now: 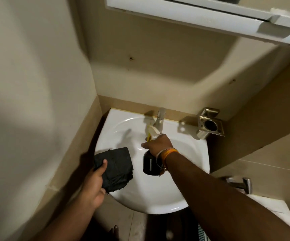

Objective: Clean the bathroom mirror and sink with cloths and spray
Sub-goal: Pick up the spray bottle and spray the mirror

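Both hands busy: your left hand [95, 181] grips a folded black cloth [115, 168], your right hand [158, 143] clutches a dark spray bottle [149, 165] over the white ceramic sink [189, 153].

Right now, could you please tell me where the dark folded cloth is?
The dark folded cloth is in the left hand, over the white sink's left rim.

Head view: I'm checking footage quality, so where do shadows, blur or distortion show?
Head view: hard shadows on the left wall and beneath the cabinet; spray bottle nozzle and faucet smeared; glare streaks on the sink rim; wide-angle bending at the edges.
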